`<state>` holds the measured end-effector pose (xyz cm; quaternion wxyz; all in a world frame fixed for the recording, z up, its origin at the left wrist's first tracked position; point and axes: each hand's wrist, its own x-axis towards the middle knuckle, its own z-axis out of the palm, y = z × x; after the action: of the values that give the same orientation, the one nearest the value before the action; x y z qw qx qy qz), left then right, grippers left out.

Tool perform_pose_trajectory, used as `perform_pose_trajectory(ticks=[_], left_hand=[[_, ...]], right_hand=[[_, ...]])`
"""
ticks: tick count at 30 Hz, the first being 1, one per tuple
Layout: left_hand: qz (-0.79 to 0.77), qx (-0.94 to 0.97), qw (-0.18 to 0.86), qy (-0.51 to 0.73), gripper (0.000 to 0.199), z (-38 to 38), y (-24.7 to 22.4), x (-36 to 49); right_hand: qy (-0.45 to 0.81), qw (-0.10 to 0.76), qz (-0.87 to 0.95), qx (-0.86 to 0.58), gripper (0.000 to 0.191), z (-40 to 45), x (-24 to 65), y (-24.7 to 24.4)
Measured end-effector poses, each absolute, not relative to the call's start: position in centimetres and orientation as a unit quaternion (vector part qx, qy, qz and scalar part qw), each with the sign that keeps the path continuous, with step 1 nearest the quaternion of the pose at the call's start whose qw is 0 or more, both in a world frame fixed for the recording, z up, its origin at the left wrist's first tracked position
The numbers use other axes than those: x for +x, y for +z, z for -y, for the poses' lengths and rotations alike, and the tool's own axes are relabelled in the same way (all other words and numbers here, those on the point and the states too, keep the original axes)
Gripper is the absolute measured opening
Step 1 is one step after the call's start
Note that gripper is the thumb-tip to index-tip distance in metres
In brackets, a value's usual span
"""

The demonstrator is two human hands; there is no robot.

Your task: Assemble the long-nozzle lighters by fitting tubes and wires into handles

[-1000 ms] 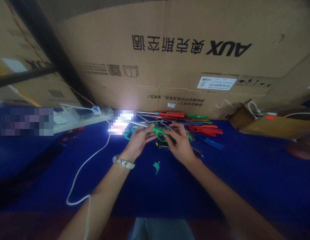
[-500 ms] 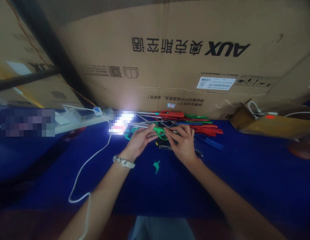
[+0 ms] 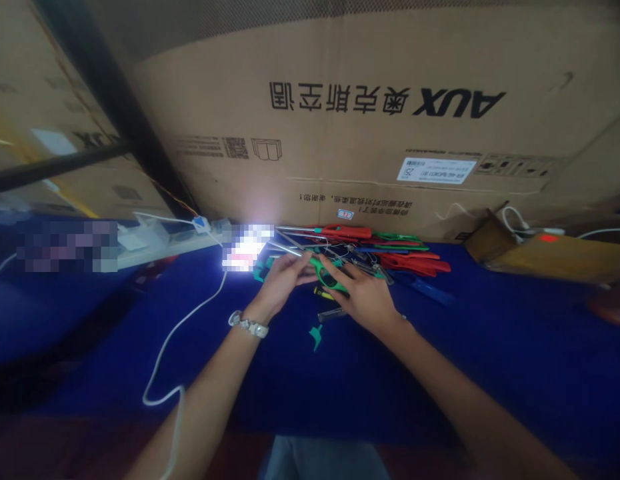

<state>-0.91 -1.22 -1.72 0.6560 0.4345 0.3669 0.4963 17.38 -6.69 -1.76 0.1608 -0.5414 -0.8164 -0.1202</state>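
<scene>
Both hands meet at a green lighter (image 3: 316, 264), which lies directly in the grip, so neither hand is nearer to it. The left hand (image 3: 284, 281) has a narrow grip, its fingers closed on the front end, where the metal rod (image 3: 289, 250) meets the handle. The right hand (image 3: 371, 297) holds the looped part farther back, thumb and fingers close together. The long axis slants: the rod points left and slightly away from the grip, the handle right and nearer the body.

Just below the grip are a yellow piece (image 3: 323, 293) and a dark strip (image 3: 331, 314); a little farther below, on the blue surface (image 3: 275, 393), lies 1 teal piece (image 3: 316, 338). Just beyond the grip spread red handles (image 3: 415, 262), with a blue handle (image 3: 429, 292) right of it. Farthest off stands a cardboard box (image 3: 300, 60).
</scene>
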Motion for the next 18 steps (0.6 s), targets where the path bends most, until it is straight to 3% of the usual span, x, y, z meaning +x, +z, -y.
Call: perform_pose_trajectory(ticks=[7, 18], left_hand=[[-0.318, 0.441, 0.684, 0.486, 0.038, 1.29, -1.37, -0.98], [-0.298, 0.499, 0.642, 0.5, 0.041, 1.19, -1.88, -1.11]], right_hand=[[-0.119, 0.173, 0.803, -0.558, 0.059, 7.28, 17.25, -1.88], [-0.077, 0.2, 0.797, -0.565, 0.064, 7.47, 16.96, -1.39]])
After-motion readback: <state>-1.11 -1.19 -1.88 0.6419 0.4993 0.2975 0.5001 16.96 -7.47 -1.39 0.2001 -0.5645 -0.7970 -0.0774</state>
